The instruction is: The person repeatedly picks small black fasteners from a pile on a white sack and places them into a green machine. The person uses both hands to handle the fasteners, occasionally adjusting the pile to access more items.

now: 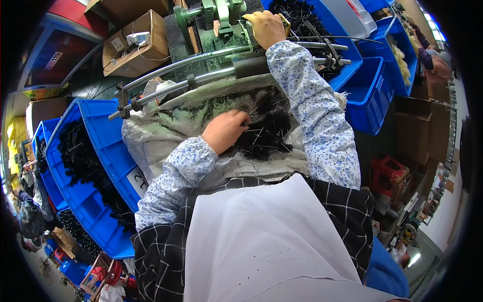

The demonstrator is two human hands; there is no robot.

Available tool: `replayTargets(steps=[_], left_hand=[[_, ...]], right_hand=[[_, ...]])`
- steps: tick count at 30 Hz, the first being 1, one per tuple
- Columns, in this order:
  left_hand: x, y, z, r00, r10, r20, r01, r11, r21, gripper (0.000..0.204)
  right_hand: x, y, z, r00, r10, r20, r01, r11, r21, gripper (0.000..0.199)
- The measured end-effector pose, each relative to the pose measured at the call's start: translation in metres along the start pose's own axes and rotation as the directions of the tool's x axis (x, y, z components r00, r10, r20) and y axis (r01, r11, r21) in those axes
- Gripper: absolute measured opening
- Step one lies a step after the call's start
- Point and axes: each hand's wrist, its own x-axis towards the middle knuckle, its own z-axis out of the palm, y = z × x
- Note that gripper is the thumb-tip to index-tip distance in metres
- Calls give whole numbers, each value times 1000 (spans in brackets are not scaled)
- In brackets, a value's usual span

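Black tufted wire brushes with thin pale stems lie heaped on a grey-white sack cloth across my lap. Over the heap's left side is my left hand, its fingers curled together at a dark bit I cannot make out. My right hand reaches forward to the right side of a green machine. Its fingers are bent around something there, mostly hidden beneath them. Between me and the machine run two metal rails, and my right sleeve passes over them.
On the left stands a blue bin of black brushes. Another blue bin with brushes sits beyond my right hand, near an additional blue crate. A cardboard box is at the far left. A red object lies low on the right.
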Motion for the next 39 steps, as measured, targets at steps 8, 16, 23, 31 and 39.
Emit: replayTargets(steps=[8, 16, 23, 31, 39], left_hand=[[-22, 19, -54, 960, -32, -277, -31, 976, -217, 26], [-30, 20, -70, 945, -91, -315, 8, 966, -257, 29], [-31, 18, -69, 941, -61, -334, -27, 967, -252, 28], [-31, 9, -69, 905, -66, -421, -69, 953, -295, 28], [-14, 10, -59, 937, -39, -346, -93, 929, -358, 28]], right_hand=[[-4, 6, -31, 986, 80, 150, -51, 981, -189, 39], [-17, -3, -12, 978, 208, -25, -204, 972, 116, 25], [1, -62, -10, 977, 206, 46, -208, 978, 33, 22], [-13, -8, -18, 983, 181, 24, -180, 983, -36, 30], [-3, 66, -9, 978, 186, 98, -193, 979, 70, 21]])
